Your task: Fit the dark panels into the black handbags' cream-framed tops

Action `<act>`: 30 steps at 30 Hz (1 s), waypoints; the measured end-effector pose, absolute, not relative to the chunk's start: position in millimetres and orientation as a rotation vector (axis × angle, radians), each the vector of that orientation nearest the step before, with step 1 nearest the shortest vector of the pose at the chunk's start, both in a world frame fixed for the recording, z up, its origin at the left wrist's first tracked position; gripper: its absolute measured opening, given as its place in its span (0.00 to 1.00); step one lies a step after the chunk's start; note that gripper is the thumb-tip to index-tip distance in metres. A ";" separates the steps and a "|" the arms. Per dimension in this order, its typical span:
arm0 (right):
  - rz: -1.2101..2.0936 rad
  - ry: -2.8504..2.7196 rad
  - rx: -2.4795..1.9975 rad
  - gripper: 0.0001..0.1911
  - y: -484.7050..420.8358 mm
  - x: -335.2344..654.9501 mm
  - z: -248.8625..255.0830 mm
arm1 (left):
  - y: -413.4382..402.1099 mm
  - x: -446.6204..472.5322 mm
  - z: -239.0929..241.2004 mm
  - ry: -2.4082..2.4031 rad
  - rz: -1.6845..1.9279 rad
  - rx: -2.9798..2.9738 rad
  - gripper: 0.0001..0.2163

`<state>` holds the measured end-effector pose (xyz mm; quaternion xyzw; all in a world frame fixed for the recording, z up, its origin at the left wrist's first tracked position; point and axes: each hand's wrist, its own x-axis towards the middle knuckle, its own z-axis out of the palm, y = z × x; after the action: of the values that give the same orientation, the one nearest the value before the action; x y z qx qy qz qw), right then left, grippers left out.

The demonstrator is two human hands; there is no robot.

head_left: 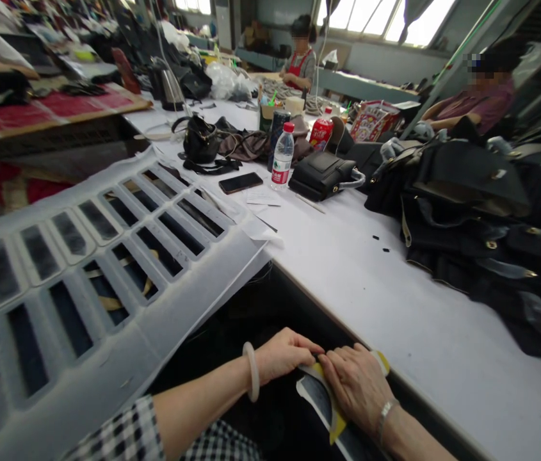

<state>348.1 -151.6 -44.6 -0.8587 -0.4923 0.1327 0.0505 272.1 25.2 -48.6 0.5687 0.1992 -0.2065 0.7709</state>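
Observation:
Low in the middle of the view, both hands meet over a curved yellow-and-white strip (336, 422), beside the table's near edge. My left hand (285, 353), with a pale bangle at the wrist, pinches at the strip's upper end, fingertips close to the right thumb. My right hand (357, 384), wearing a silver bracelet, is closed over the strip, and a bit of yellow shows past its knuckles. Under the strip lies a dark piece with a pale curved edge (315, 396). The exact spot under the fingers is hidden.
A pale slotted template panel (121, 346) slopes on the left. On the white table (328, 256) are a phone (240, 183), a water bottle (282, 160), a black bag (321, 173) and two small black bits. Black bags (472, 192) pile up at right. Co-workers sit farther back.

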 end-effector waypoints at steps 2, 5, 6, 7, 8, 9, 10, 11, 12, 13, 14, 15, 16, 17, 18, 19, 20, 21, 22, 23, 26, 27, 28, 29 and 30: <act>0.486 -1.439 -2.619 0.28 -154.4 349.1 -44.1 | 23.2 270.8 -50.1 0.448 -0.429 1.220 0.21; 0.615 -1.278 -2.653 0.30 -170.6 355.0 -43.0 | 20.6 269.6 -52.8 0.476 -0.420 1.190 0.21; 0.683 -1.156 -2.644 0.30 -178.1 357.8 -41.9 | 20.1 269.8 -53.7 0.479 -0.422 1.178 0.21; 0.759 -0.998 -2.596 0.30 -185.3 360.7 -40.0 | 19.6 270.1 -54.6 0.480 -0.423 1.169 0.21; 0.832 -0.801 -2.504 0.30 -191.5 363.3 -37.2 | 19.3 270.6 -55.3 0.481 -0.422 1.165 0.21; 0.911 -0.591 -2.365 0.31 -195.7 365.4 -33.7 | 18.9 271.0 -55.9 0.485 -0.418 1.166 0.21; 0.985 -0.411 -2.192 0.33 -197.4 366.9 -29.7 | 18.5 271.2 -56.5 0.488 -0.413 1.172 0.21; 1.042 -0.293 -2.031 0.34 -196.4 367.7 -25.5 | 18.1 271.2 -57.0 0.491 -0.407 1.177 0.21; 1.080 -0.249 -1.917 0.36 -192.8 368.1 -21.9 | 17.7 271.0 -57.5 0.492 -0.403 1.181 0.21; 1.107 -0.256 -1.842 0.39 -187.1 368.2 -19.4 | 17.3 270.5 -58.1 0.490 -0.399 1.183 0.21; 1.123 -0.305 -1.799 0.41 -179.9 368.1 -18.5 | 17.2 270.0 -58.8 0.485 -0.397 1.185 0.21; 1.123 -0.368 -1.797 0.44 -172.2 367.9 -19.6 | 17.2 269.6 -59.4 0.477 -0.396 1.185 0.21; 1.104 -0.409 -1.833 0.45 -164.6 367.8 -22.6 | 17.5 269.3 -60.0 0.467 -0.397 1.186 0.21; 1.087 -0.430 -1.880 0.46 -157.9 367.5 -27.5 | 17.9 269.2 -60.6 0.449 -0.399 1.187 0.20; 1.074 -0.442 -1.923 0.45 -152.5 367.1 -33.4 | 18.4 269.2 -61.2 0.424 -0.401 1.188 0.20; 1.067 -0.448 -1.959 0.42 -148.6 366.5 -39.6 | 18.9 269.3 -61.8 0.394 -0.401 1.189 0.19; 1.066 -0.454 -1.980 0.38 -146.0 365.6 -45.3 | 19.2 269.3 -62.5 0.366 -0.400 1.194 0.19; 1.064 -0.475 -1.987 0.34 -144.6 364.4 -49.9 | 19.1 269.2 -63.4 0.343 -0.396 1.206 0.19; 1.063 -0.515 -1.986 0.30 -143.9 363.1 -52.8 | 18.7 268.8 -64.6 0.325 -0.389 1.232 0.19; 1.064 -0.565 -1.988 0.27 -143.6 361.6 -54.2 | 17.8 268.2 -65.9 0.317 -0.377 1.271 0.19; 1.046 -0.728 -2.051 0.19 -141.9 357.6 -51.9 | 14.1 265.6 -69.8 0.346 -0.332 1.400 0.16; 1.044 -0.763 -2.076 0.18 -140.7 356.5 -50.7 | 13.1 265.1 -70.6 0.370 -0.320 1.404 0.15; 1.045 -0.775 -2.099 0.17 -139.3 355.6 -49.8 | 12.6 264.9 -70.9 0.398 -0.316 1.379 0.14; 1.045 -0.778 -2.125 0.17 -137.8 354.8 -49.2 | 12.6 265.1 -70.8 0.422 -0.318 1.336 0.13; 1.042 -0.774 -2.150 0.17 -136.3 354.3 -48.8 | 13.1 265.3 -70.5 0.436 -0.327 1.287 0.12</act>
<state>354.3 -136.3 -48.8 -0.8140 -0.2931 0.3944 0.3097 265.3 13.1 -70.5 0.5925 0.2006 -0.1504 0.7656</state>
